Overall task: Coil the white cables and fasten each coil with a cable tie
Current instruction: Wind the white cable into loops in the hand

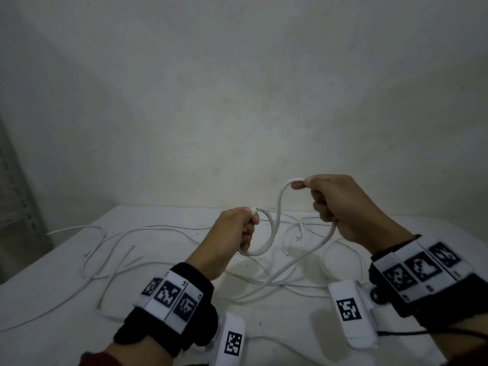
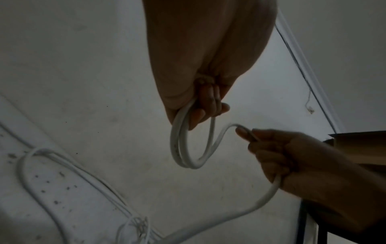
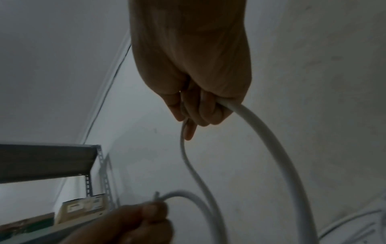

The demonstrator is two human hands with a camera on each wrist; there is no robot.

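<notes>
Gripping is recorded at both hands. The left hand [image 1: 235, 231] is closed in a fist, fingers curled and pressed together round the thick white cable [image 1: 266, 241], whose cut end pokes out just above the thumb. Below those fingers a doubled loop [image 2: 183, 148] hangs free of the table. From the loop the cable rises to the right hand [image 1: 340, 204], where it is pinched between thumb and forefinger at a sharp bend; the remaining fingers are curled round a second pass, which leaves under the little finger and drops toward the white table [image 1: 66, 299]. The two hands are held apart, above the surface.

Beneath and beyond the fingers, loose thin cables [image 1: 111, 249] are noted, lying tangled and crossing one another on the table; individual strands cannot be separated where they overlap. A bundle of fine strands [image 2: 137, 226] is seen at the lower edge of the left wrist view, partly cut off. A metal shelf frame [image 3: 92, 178] with a pale box [image 3: 83, 208] on it stands beyond the left hand; the box's contents cannot be made out. Black wristbands with printed markers [image 1: 171, 297] are worn on both wrists. No cable tie can be identified in any view. The wrist views are dim and grainy.
</notes>
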